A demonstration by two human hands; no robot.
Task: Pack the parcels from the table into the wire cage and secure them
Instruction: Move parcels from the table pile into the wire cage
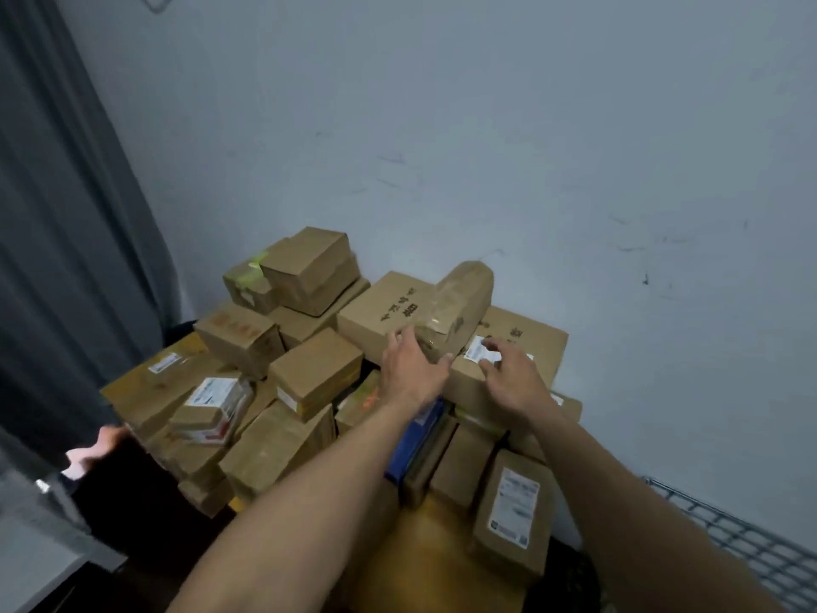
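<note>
While both hands reach, the taped parcel (460, 309) lies atop the centre-frame pile.
Left hand (409, 369) touches it, right hand (513, 382) spread beside; grip both ends, lift level toward wire cage (747, 546), lower right.

Nothing here can truly be read. The large brown box (380, 311) at the back carries dark printed characters on its top — too blurred to make out. The box beside it (526, 342) shows a similar dark mark and a white label (479, 349), illegible. White shipping labels sit on the upright parcel (515, 506) at front right, on the flat carton (164, 362) at left and on the small packet (212, 391) — all unreadable.
</note>
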